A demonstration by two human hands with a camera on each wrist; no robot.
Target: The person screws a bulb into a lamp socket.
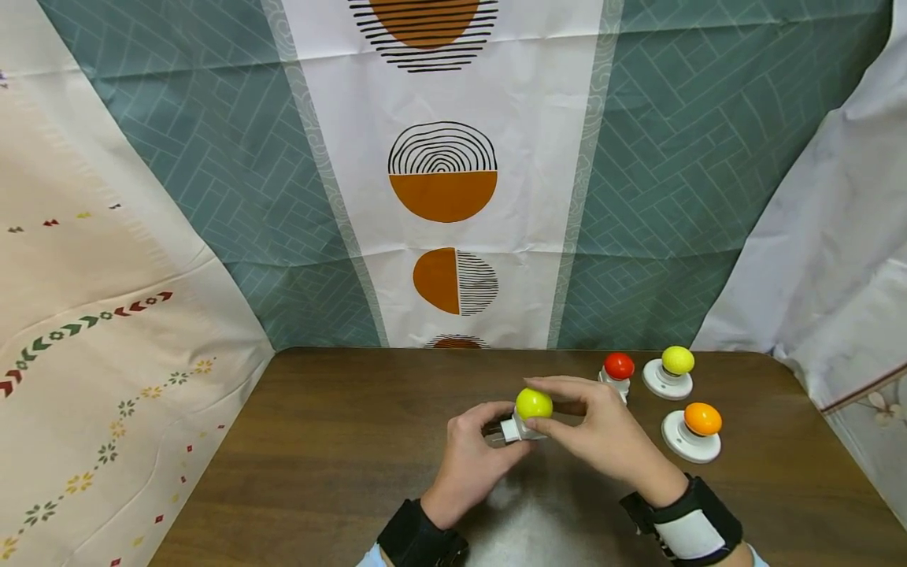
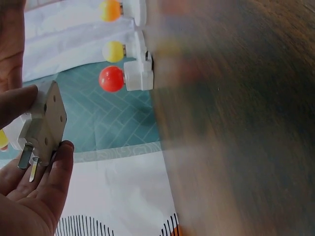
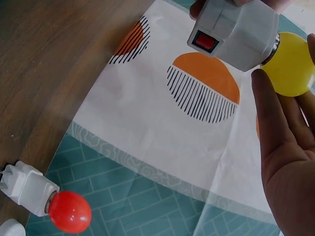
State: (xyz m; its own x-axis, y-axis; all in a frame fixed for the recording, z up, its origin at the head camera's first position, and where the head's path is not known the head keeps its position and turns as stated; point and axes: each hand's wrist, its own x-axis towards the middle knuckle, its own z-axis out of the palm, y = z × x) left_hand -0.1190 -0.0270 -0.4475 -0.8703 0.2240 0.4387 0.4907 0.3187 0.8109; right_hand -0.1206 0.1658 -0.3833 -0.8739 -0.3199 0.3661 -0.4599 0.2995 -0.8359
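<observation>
In the head view my left hand [image 1: 478, 457] grips a white plug-in lamp socket [image 1: 517, 430] above the table. Two metal prongs [image 2: 28, 162] stick out of its base in the left wrist view. A red rocker switch [image 3: 204, 42] shows on the socket's side in the right wrist view. Screwed into its metal collar sits a yellow-green bulb [image 1: 534, 403]. The thumb and fingers of my right hand [image 1: 602, 425] pinch this bulb from the right, index finger over its top. Part of the socket is hidden behind the left fingers.
To the right on the brown table [image 1: 319, 457] stand a red bulb [image 1: 620, 365] in a white plug-in socket, a yellow bulb [image 1: 678, 360] on a round white base, and an orange bulb [image 1: 703, 419] on another. Patterned cloth [image 1: 524, 197] hangs behind the table.
</observation>
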